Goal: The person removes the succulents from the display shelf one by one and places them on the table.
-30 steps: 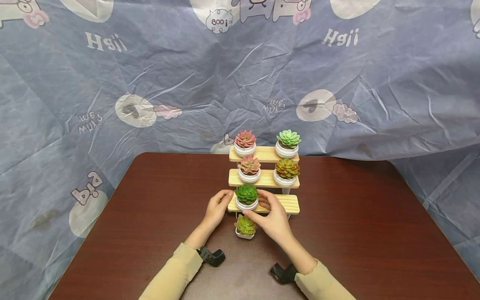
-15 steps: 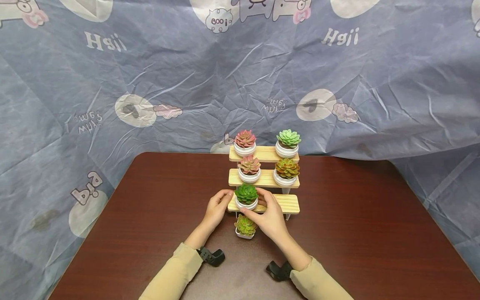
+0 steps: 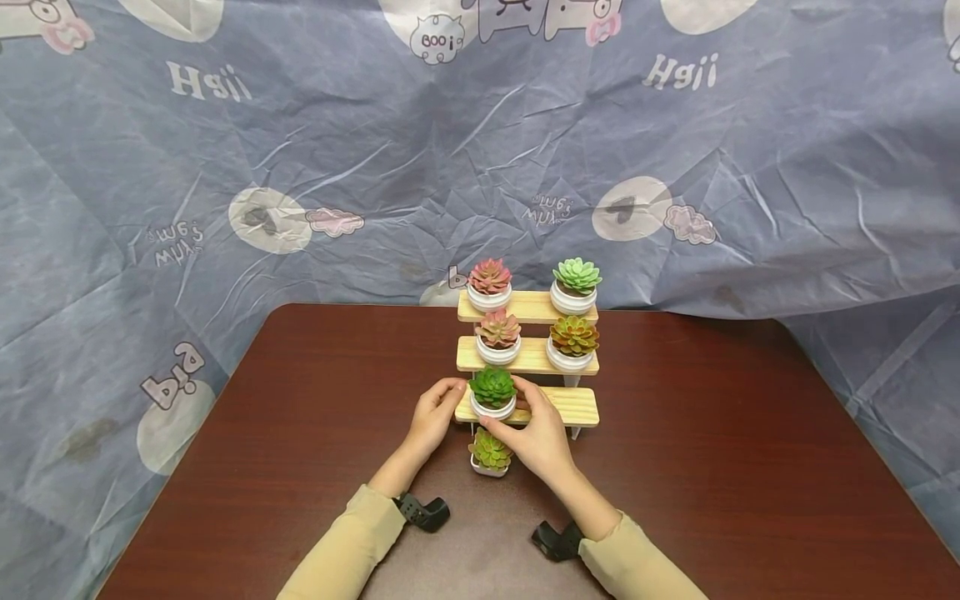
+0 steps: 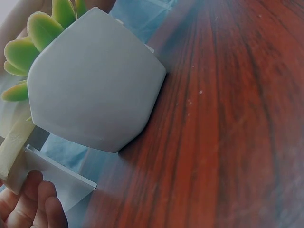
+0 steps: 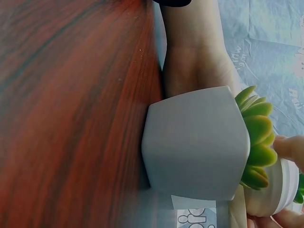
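Landmark: the stand (image 3: 534, 310), three steps, long axis running left to right. The dark plant (image 3: 492, 387) is at the left end of the stand's lowest shelf (image 3: 576, 407). Orientation: upright; rosette faces up, and the axis through plant and pot (image 3: 492, 409) is vertical. My right hand (image 3: 543, 429) is on the pot's right side, thumb at the front, fingers farther back, pinching the pot between them. My left hand (image 3: 433, 412) is at the left end of the stand's lowest shelf, beside a clear leg (image 4: 64, 179). Its fingers (image 4: 46, 194) are bent and close together; I cannot tell whether they pinch the shelf. The lime plant (image 3: 491, 450) stands upright on the table (image 3: 337, 367), in front of the stand's left end. Middle shelf (image 3: 533, 358): pink plant (image 3: 498, 330) left, orange plant (image 3: 574, 337) right. Top shelf (image 3: 531, 304): red plant (image 3: 490, 277) left, pale plant (image 3: 577, 277) right. A printed cloth (image 3: 480, 125) hangs behind the stand
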`<state>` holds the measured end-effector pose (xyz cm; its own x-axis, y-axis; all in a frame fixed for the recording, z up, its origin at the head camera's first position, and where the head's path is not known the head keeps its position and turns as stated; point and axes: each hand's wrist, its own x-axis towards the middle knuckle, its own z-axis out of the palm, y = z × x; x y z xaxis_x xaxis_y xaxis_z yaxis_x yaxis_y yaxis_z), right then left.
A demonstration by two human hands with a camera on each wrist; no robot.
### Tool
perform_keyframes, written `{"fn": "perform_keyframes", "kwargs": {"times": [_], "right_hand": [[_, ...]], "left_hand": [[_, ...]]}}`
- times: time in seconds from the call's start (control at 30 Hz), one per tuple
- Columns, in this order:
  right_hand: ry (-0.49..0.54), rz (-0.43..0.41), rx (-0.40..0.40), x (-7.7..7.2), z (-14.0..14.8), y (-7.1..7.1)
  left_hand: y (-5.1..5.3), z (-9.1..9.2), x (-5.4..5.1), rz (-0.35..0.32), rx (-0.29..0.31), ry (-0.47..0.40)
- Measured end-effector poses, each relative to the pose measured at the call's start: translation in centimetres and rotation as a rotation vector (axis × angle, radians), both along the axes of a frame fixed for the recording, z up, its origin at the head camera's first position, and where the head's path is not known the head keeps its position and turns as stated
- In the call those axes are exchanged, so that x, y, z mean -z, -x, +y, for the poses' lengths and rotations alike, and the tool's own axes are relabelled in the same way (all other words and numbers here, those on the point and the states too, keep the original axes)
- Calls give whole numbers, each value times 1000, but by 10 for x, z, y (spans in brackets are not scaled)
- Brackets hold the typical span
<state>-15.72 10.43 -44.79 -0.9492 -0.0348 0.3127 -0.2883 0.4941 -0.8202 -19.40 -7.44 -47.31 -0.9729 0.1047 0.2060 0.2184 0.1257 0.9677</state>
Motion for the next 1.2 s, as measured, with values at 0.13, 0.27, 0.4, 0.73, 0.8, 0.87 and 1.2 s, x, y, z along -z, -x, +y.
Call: {"fn": "perform_keyframes", "kwargs": {"times": [0.13, 0.27, 0.4, 0.73, 0.8, 0.87, 1.2], "right_hand": [[4, 11, 2, 1, 0, -1], [16, 28, 1, 3, 1, -1], [45, 40, -6, 3, 2, -2], [61, 29, -3, 3, 3, -2], [61, 25, 0, 3, 3, -2], [62, 22, 3, 3, 3, -2], [96, 37, -2, 6, 7, -4]], "left_hand": [[-1, 0, 0, 5, -2, 4], [-1, 1, -2, 3, -3, 7], [0, 1, -1, 2, -1, 5], [-1, 1, -2, 4, -2, -6], [-1, 1, -2, 2, -2, -3], [-1, 0, -2, 1, -1, 1], [-1, 0, -1, -10, -2, -10]]}}
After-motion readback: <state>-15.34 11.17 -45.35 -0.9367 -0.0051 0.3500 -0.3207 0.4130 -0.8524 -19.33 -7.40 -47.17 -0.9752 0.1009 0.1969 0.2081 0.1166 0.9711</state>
